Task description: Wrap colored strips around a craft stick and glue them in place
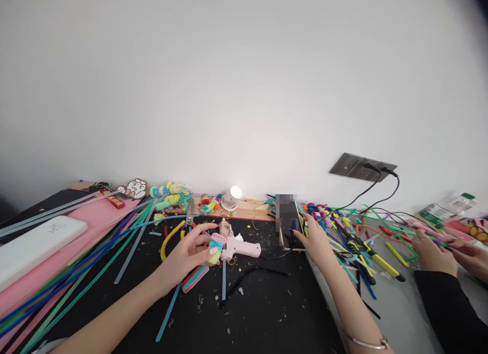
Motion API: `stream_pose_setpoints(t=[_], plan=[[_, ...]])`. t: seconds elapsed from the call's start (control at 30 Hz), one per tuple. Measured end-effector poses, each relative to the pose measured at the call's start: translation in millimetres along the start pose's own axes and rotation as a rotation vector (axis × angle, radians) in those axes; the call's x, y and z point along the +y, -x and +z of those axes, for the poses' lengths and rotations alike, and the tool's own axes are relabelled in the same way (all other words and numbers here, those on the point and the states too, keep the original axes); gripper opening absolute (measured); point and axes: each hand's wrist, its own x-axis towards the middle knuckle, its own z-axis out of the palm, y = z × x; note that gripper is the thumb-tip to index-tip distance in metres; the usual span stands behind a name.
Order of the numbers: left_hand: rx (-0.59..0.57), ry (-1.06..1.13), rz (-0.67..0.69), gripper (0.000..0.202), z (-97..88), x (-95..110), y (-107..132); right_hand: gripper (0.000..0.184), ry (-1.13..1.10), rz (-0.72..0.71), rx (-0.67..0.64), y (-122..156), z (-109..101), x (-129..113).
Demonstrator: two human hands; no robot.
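- Landmark: one pale pink glue gun (244, 248), smooth plastic, handle toward the right, lying on the black surface (297, 303).
- Left hand (192, 249), at the glue gun's left end: thumb and fingers closed round a small fuzzy piece in blue, yellow and pink (215, 247), rounded, apparently of coiled chenille. Contact between piece and gun: cannot tell.
- Right hand (316, 237), right of the glue gun: thumb against the glossy face of a dark rectangular phone (290, 224), propped upright; whether the fingers grip its back cannot be told.
- Handling advice, a judgement: pinch the fuzzy piece lightly, lest the pile flatten; keep fingertips off the gun's nozzle, likely hot; steady the phone by its edge, so that it does not topple.
- One black chenille stem (263, 269), bent, soft, in front of the glue gun.
- One pair of metal pliers with yellow handles (189, 211), hard and tapered, behind and left of the glue gun.
- One round white lamp (231, 197), lit, behind the glue gun.
- Long chenille stems in blue and green (110, 252), slender, fuzzy, well left of the glue gun.
- One white oblong case (41, 247), smooth, round-cornered, farther left of the glue gun.
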Motion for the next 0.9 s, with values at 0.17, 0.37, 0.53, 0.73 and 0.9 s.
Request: stream_pose_setpoints(t=[0.17, 0.37, 0.53, 0.73, 0.9], plan=[[-0.052, 0.0, -0.002, 0.058, -2.1, 3, 2, 0.042, 0.03, -0.239, 0.026, 14, 3, -2], [-0.058, 0.025, -0.005, 0.055, -3.7, 0, 0, 0.055, 0.121, -0.021, 0.091, 15, 11, -3], [-0.078, 0.045, 0.005, 0.053, -4.0, -3, -1, 0.076, 0.321, 0.182, 0.052, 2, 15, -40], [-0.062, 0.021, -0.01, 0.053, -4.0, -2, 0, 0.068, 0.465, 0.277, 0.144, -11, 28, -65], [-0.072, 0.032, -0.003, 0.053, -4.2, -2, -1, 0.058, 0.455, 0.244, 0.135, -10, 28, -61]])
